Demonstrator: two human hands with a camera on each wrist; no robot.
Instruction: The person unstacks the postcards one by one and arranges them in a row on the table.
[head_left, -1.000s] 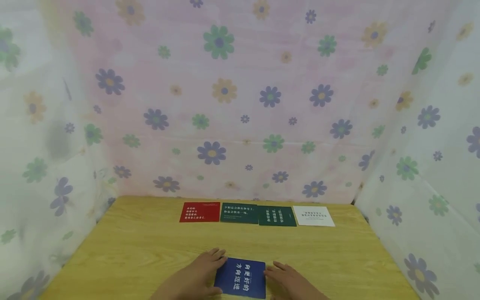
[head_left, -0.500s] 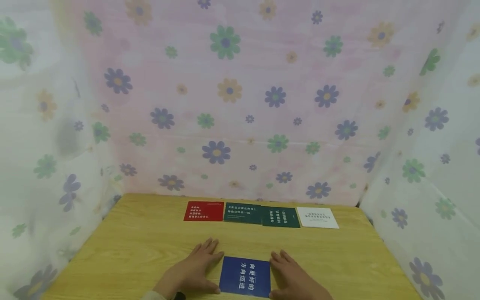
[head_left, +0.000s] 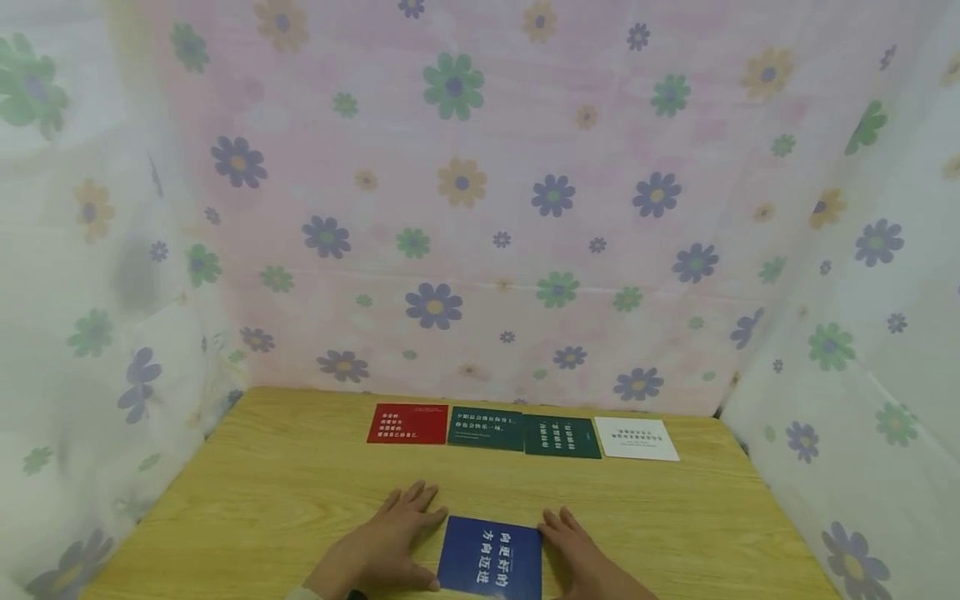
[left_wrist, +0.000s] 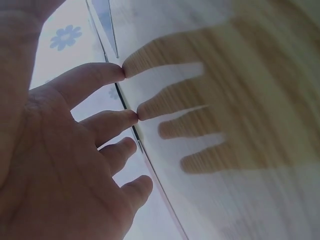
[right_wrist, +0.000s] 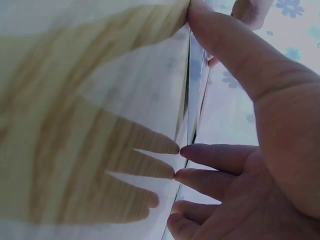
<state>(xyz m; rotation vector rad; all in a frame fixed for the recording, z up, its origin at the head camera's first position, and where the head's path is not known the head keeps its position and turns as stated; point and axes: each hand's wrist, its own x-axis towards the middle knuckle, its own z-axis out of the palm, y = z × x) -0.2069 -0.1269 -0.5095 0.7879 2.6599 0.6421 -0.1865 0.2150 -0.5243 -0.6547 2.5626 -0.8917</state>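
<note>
A blue card (head_left: pixel 491 557) with white characters lies on the table at the front, between my hands in the head view. My left hand (head_left: pixel 384 540) rests at its left side, fingers spread, the thumb tip at the card's lower left edge. At the right side is my right hand (head_left: pixel 587 560), its fingertips beside the card's upper right corner. In the left wrist view two fingertips of the left hand (left_wrist: pixel 75 150) touch the wooden tabletop. The right wrist view shows the right hand (right_wrist: pixel 260 165) with thumb and fingertips down on the tabletop.
Along the back of the wooden table (head_left: pixel 300 475) lies a row of cards: a red card (head_left: pixel 408 423), a green card (head_left: pixel 485 427), another green card (head_left: pixel 562 436) and a white card (head_left: pixel 637 438). Flowered cloth (head_left: pixel 480 208) encloses the back and sides.
My left hand has moved left and spread its fingers, its fingertips coming off the blue card's far corner. The right hand's fingers have reached further forward. The head view has shifted slightly.
</note>
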